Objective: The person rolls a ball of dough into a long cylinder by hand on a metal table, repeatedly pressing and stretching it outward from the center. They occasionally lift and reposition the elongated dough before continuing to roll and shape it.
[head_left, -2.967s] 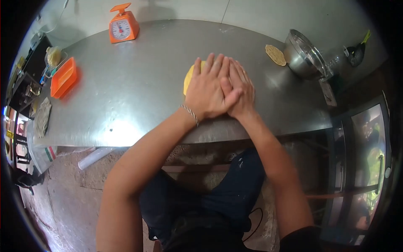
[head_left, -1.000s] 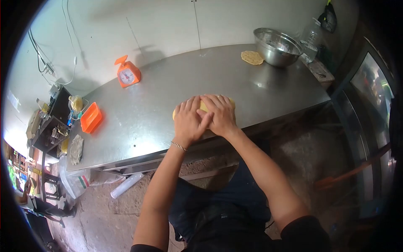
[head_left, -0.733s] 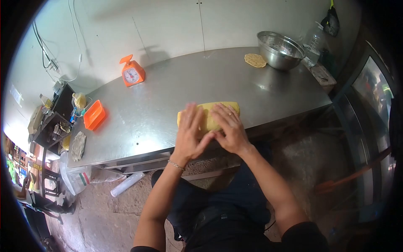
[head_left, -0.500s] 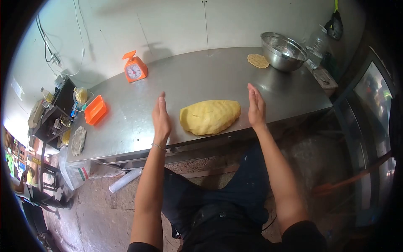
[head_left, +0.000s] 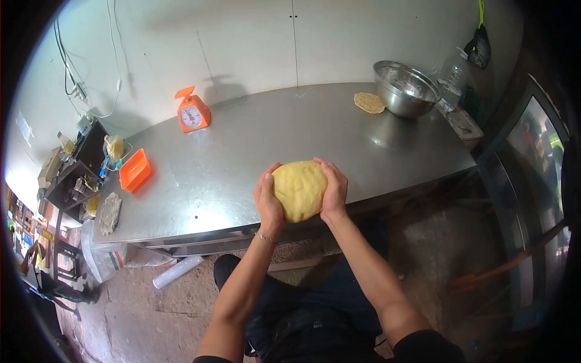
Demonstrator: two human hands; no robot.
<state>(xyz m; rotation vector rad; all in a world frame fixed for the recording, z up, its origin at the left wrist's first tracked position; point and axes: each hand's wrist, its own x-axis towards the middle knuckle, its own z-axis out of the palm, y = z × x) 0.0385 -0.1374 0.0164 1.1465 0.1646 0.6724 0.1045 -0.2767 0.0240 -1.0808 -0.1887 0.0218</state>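
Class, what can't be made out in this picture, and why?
In the head view:
Yellow dough, underside: turned away from the camera.
Left hand and right hand, palms: covered by the dough.
Orange scale, exact reading: too small.
Steel bowl, inside bottom: behind its near wall.

Orange dial scale (head_left: 193, 115) is standing at ten o'clock; orange tray (head_left: 134, 171) is sitting at nine; crumpled cloth (head_left: 111, 213) is lying between eight and nine; translucent roll (head_left: 177, 272) is lying at eight; steel bowl (head_left: 396, 101) is resting at two; clear bottle (head_left: 452, 78) is standing beside it.
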